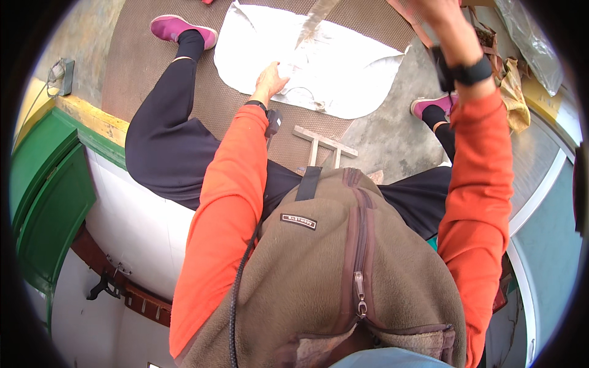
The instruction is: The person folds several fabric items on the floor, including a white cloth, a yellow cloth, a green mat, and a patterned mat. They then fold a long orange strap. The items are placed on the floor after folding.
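A white sheet, perhaps a flattened sack, lies spread on a brown woven mat. My left hand rests at its near left part, thumb and fingers apart; whether it pinches the material is unclear. Near it on the sheet lies a thin dark loop of cord. At the top right my right hand is raised, blurred and partly cut off by the picture's edge, so its grip is hidden. A pale, blurred strip reaches down onto the sheet's far part.
A small wooden stool or frame stands between my legs. A yellow sack and clear plastic sheeting lie at the right. A green door is at the left, with a small metal-framed object beyond it.
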Tool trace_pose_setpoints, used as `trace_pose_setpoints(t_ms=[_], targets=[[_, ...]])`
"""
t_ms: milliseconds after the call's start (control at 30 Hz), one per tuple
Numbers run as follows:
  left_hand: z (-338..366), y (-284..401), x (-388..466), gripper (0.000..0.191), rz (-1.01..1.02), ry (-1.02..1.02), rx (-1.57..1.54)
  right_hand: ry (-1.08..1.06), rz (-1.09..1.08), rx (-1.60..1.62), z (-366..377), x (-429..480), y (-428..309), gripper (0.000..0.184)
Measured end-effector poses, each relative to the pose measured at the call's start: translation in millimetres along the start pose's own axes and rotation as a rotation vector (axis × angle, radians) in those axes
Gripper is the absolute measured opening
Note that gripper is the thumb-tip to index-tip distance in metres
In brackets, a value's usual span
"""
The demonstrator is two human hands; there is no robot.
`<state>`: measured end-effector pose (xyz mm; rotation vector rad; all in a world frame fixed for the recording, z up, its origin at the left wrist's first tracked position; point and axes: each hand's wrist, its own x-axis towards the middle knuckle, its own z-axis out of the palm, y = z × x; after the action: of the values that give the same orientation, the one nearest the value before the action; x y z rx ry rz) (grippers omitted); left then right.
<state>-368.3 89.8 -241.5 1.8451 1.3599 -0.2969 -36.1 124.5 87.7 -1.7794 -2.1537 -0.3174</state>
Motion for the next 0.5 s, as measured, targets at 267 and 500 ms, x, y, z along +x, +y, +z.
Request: trace_pose_setpoints(t_ms=[267,500], targets=[[2.7,-11.8,8.6,0.053,-0.024,-0.03,0.017,-0.339,0.124,0.26,-6.1,-115.1,-106.1,0.016],[0.3,-11.0,3.4,0.044,-0.046,-0.074,0.032,-0.587,0.018,0.45,42.1,-172.3,-129.9,0.008]])
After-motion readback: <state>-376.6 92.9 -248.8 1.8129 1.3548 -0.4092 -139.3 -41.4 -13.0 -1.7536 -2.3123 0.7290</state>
